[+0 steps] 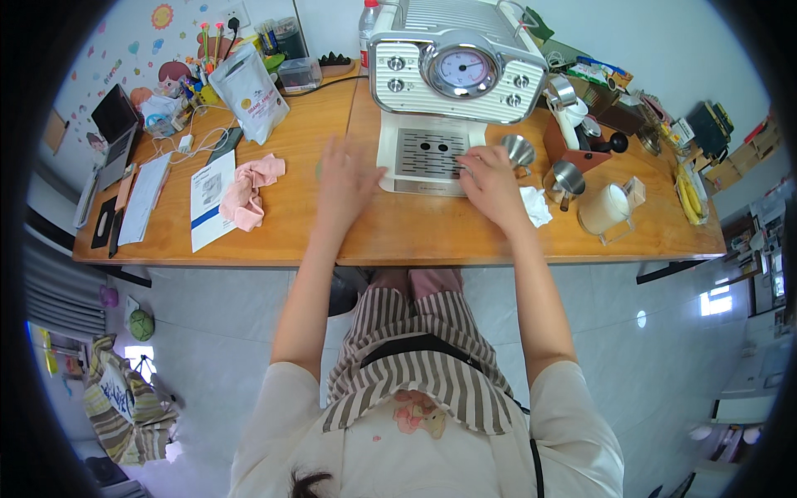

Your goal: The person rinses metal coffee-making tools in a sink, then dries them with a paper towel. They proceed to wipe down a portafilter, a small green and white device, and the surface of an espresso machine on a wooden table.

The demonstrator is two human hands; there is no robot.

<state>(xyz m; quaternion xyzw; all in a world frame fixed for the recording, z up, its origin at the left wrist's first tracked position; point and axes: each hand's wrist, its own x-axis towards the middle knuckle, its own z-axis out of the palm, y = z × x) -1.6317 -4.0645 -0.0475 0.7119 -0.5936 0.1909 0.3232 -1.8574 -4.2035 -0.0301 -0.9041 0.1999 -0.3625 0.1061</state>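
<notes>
A cream and chrome espresso machine (457,75) with a round dial stands at the back middle of the table. My right hand (489,180) rests at the right edge of its slotted drip tray (429,152), fingers bent, with nothing visible in it. Left of the machine's base, my left hand (345,180) is blurred, with its fingers apart; a faint greenish round thing (319,170) shows beside it. Right of my right hand lie a crumpled white tissue (535,206), a metal funnel-like cup (518,151) and a metal cup with a handle (566,178).
At left on the wooden table (292,239) lie a pink cloth (249,190), a printed sheet (208,224) and a laptop (118,137); a white pouch (252,96) stands behind. At right are a brown utensil box (573,146), a glass jug (604,208) and bananas (690,196).
</notes>
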